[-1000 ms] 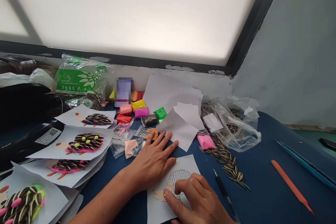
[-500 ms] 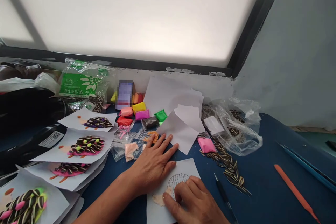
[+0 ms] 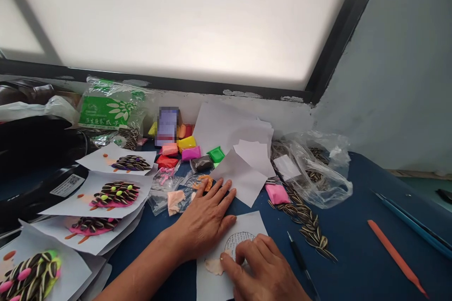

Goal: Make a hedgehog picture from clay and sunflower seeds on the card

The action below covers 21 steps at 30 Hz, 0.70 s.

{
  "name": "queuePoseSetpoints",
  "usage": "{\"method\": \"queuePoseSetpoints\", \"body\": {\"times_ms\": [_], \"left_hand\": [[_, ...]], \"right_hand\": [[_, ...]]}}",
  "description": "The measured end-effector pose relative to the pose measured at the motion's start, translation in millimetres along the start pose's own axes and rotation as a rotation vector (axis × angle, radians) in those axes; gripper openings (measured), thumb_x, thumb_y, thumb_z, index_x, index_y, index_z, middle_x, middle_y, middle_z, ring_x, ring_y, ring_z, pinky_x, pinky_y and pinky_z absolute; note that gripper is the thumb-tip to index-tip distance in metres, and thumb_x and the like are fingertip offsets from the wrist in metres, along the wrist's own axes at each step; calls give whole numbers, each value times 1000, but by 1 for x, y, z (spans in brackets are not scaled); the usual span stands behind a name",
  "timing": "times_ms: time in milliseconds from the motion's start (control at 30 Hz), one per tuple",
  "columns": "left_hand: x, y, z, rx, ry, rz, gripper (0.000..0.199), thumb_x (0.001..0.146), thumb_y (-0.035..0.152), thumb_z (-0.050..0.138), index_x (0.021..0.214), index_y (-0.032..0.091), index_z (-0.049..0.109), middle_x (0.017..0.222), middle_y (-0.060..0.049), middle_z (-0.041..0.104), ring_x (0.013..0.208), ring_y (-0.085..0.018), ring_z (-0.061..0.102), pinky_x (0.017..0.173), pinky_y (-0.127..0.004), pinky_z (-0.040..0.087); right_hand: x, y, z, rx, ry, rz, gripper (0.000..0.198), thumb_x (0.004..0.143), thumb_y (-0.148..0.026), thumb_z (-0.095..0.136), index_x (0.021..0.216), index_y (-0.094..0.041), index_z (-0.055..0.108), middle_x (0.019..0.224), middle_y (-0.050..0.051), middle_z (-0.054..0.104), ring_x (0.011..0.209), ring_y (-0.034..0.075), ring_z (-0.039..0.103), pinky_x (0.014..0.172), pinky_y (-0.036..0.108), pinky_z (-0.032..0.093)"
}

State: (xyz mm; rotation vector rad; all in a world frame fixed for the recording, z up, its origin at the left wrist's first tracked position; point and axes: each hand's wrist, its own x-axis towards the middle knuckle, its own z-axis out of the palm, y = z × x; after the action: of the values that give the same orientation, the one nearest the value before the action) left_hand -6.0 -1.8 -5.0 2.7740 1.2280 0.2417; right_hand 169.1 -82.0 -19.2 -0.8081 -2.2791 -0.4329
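A white sheet with a pen-drawn hedgehog outline (image 3: 240,241) lies near the table's front edge. Peach modelling clay (image 3: 213,266) is spread thin and flat on the drawing's left part. My right hand (image 3: 263,268) bends over the sheet, fingers curled and closed, its thumb tip pressing on the clay's edge; its fingertips are partly hidden. With fingers stretched and spread, my left hand (image 3: 208,218) lies flat at the sheet's upper left, holding nothing. By its fingertips are an opened packet of peach clay (image 3: 175,201) and a bag of orange clay (image 3: 202,182).
Finished seed-covered hedgehog pictures (image 3: 115,195) stack at left. Behind are coloured clay packets (image 3: 191,153), a phone (image 3: 167,126), blank paper (image 3: 229,124) and a green seed bag (image 3: 106,110). Rightward lie sunflower seeds (image 3: 307,221), a pen (image 3: 298,254), and an orange clay tool (image 3: 393,254).
My right thumb has shifted slightly on the peach clay. The left hand stays flat in nearly the same place. The whole view has moved very slightly.
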Motion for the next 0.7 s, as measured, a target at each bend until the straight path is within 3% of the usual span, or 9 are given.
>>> {"method": "queuePoseSetpoints", "body": {"times_ms": [300, 500, 700], "left_hand": [[1, 1, -2, 20, -28, -7, 57, 101, 51, 26, 149, 22, 32, 157, -9, 26, 146, -29, 20, 117, -55, 13], [0, 0, 0, 5, -14, -2, 57, 100, 50, 28, 149, 21, 34, 157, -10, 27, 146, -30, 21, 117, -56, 13], [0, 3, -5, 6, -36, -8, 57, 101, 49, 28, 149, 20, 33, 157, -11, 26, 146, -30, 20, 117, -56, 13]], "right_hand": [[6, 0, -9, 45, 23, 33, 25, 78, -7, 46, 95, -14, 64, 72, 4, 54, 64, 17, 45, 65, 31, 36], [5, -4, -9, 44, 63, 9, 19, 76, -6, 46, 79, -16, 62, 64, 1, 48, 57, 15, 39, 62, 30, 35], [3, -5, -4, 65, 43, -25, 21, 79, -8, 48, 87, -15, 65, 64, 1, 50, 57, 15, 41, 63, 30, 37]]}}
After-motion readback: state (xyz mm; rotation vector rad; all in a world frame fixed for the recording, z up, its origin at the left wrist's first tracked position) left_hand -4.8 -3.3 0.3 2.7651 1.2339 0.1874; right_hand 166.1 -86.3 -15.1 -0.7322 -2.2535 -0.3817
